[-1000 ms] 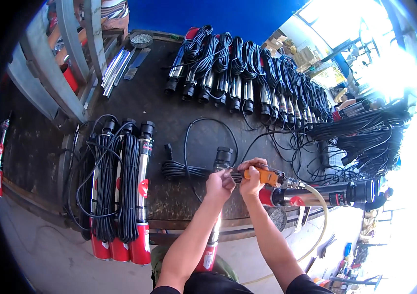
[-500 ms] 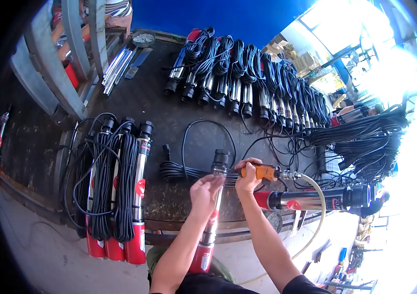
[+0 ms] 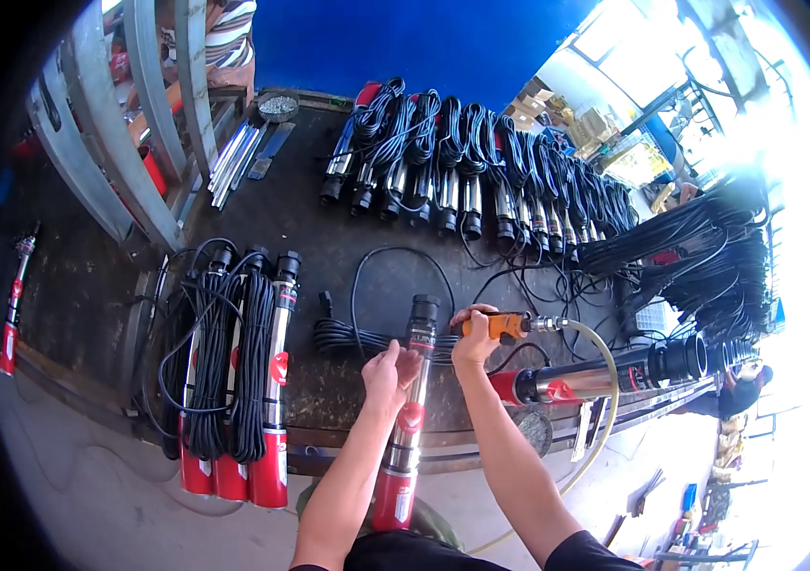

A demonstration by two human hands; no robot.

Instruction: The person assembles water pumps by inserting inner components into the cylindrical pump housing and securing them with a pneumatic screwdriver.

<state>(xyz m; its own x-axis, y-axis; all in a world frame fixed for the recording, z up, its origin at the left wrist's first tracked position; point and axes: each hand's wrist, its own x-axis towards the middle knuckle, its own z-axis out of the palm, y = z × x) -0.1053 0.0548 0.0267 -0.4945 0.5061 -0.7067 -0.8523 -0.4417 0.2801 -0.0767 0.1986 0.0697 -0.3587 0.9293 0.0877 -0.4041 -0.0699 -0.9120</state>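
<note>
A slim steel submersible pump with a black top and a red lower end stands tilted in front of me, its red end close to my body. My left hand is at the pump's left side, just below the black top, fingers loosely extended and not wrapped round it. In my right hand is an orange air tool, gripped to the right of the pump's top. A pale hose runs from the tool's metal coupling. Behind the pump lies a coiled black cable on the dark bench.
Several cabled pumps stand bundled at left. A long row of pumps with coiled cables lines the back. Another pump lies at right, near a heap of black cable. Metal bars rise at far left, with a person beyond.
My left hand has come off the pump's upper part to its left side, uncovering a label. The right hand with the air tool has shifted slightly left. The whole view has moved a little.
</note>
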